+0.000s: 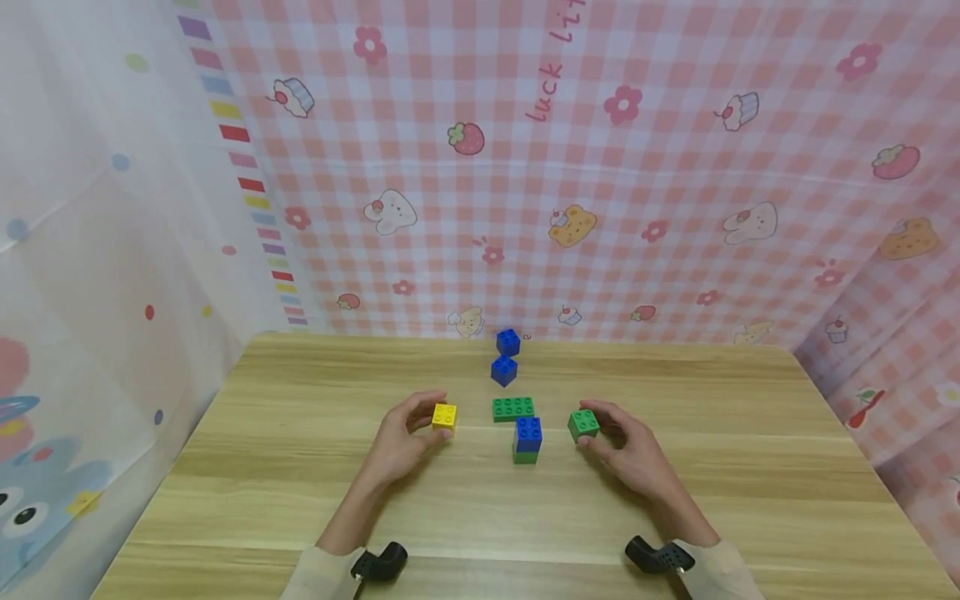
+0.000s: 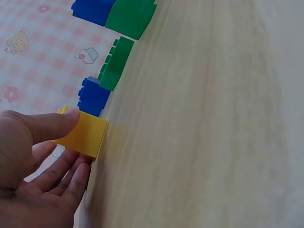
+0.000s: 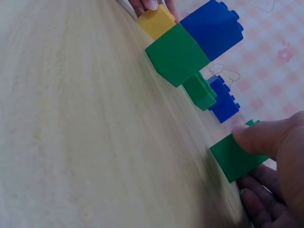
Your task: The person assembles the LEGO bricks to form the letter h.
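Observation:
Between thumb and fingers, my left hand (image 1: pixel 406 437) pinches a yellow toy building brick (image 1: pixel 445 416), which stands at the table surface in the left wrist view (image 2: pixel 84 134). My right hand (image 1: pixel 628 446) holds a small green brick (image 1: pixel 583 425) the same way, studs up, on the other side. Midway between the hands stands a stack: a blue brick (image 1: pixel 528 433) on top of a green brick (image 1: pixel 526 457). Just behind it lies a longer green brick (image 1: pixel 513 408) with two rows of studs. The stack touches neither hand.
Two blue bricks, a nearer one (image 1: pixel 504 371) and a farther one (image 1: pixel 508 342), sit near the back edge of the wooden table (image 1: pixel 300 467). Behind the table hangs a pink checked cloth (image 1: pixel 510 183). Black wrist devices (image 1: pixel 381 562) are strapped by both sleeves.

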`<state>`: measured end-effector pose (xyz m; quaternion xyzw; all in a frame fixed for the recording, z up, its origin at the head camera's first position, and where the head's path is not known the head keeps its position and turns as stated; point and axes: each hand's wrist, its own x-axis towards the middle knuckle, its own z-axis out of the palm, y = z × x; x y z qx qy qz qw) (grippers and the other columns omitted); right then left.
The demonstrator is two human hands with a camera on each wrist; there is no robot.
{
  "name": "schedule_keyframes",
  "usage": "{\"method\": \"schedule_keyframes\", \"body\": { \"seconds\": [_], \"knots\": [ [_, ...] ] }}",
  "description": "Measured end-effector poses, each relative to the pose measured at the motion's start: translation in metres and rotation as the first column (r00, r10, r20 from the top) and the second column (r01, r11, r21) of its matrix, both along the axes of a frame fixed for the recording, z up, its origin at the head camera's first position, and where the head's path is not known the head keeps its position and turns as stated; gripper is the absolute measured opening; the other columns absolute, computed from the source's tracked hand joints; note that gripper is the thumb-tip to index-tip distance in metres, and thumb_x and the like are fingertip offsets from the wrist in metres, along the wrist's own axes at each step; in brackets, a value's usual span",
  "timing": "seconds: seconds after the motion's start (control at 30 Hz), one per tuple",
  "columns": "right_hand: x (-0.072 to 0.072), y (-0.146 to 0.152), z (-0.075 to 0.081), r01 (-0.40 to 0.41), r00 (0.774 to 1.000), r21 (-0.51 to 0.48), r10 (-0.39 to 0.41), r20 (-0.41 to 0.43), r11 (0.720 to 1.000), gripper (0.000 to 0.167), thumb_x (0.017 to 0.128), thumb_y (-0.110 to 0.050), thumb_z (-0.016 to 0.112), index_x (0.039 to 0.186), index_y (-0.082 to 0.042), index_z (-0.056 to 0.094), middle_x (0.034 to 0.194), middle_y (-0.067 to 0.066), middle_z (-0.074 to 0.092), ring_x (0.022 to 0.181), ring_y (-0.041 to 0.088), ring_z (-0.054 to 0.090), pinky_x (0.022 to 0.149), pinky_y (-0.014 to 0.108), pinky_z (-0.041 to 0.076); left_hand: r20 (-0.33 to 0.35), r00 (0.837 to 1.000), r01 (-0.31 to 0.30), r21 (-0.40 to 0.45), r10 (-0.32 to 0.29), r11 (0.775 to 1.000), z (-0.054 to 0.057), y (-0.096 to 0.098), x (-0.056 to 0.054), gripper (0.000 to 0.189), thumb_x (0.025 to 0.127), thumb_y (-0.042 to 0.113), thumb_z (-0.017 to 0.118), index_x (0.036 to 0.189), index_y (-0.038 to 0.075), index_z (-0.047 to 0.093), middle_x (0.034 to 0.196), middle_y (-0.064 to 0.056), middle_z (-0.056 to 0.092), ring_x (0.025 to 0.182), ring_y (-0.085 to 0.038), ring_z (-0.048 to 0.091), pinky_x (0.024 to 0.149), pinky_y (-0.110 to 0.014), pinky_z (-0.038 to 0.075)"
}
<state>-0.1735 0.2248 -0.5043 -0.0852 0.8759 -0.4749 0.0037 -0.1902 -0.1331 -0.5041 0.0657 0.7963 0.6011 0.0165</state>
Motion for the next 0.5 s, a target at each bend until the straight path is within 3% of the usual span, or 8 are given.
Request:
{"method": "schedule_keyframes", "body": {
  "seconds": [0.5],
  "knots": [
    [-0.0013, -0.0011, -0.0044, 0.052, 0.998, 0.013, -0.052, 0.024, 0.999, 0.044, 0.094, -0.02, 0.077, 0.136, -0.018, 0.062, 0.127, 0.008, 0.069, 0.116, 0.025, 0.065, 0.105, 0.047, 0.053, 0.045, 0.998, -0.048, -0.094, 0.052, 0.994, -0.0021, 0.0011, -0.0028, 0.037, 0.085, 0.002, 0.081, 0.119, 0.013, 0.073, 0.115, -0.006, 0.073, 0.111, -0.023, 0.066, 0.105, -0.042, 0.056]
  ]
}}
